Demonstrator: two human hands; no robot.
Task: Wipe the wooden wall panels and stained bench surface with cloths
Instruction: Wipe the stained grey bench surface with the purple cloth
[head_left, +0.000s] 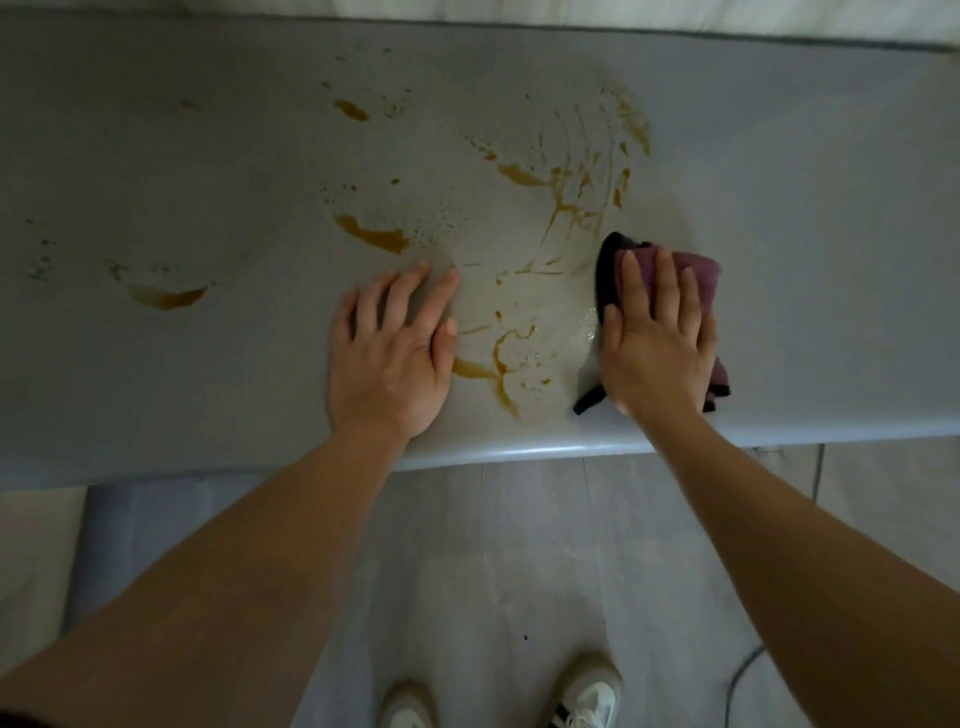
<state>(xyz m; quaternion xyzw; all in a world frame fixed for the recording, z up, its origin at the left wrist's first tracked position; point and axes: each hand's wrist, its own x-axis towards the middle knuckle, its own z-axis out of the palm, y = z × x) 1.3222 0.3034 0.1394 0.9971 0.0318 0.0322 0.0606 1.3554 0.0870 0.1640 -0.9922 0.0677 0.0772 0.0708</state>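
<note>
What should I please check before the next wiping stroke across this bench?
1. Cloth under the right hand: ok, the flat palm presses the purple cloth on the bench.
2. Left hand bracing: ok, flat on the bench, apart from the cloth.
3. Stroke path free: ok, only brown stains lie between and beyond the hands.
4. Stains remaining: not ok, several patches and smears remain.
5. Cloth's wiping face clean: cannot tell, it faces down.

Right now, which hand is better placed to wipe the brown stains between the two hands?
The right hand. It already presses the cloth flat on the bench, just beside those stains. The left hand lies bare on the bench, holding nothing.
</note>
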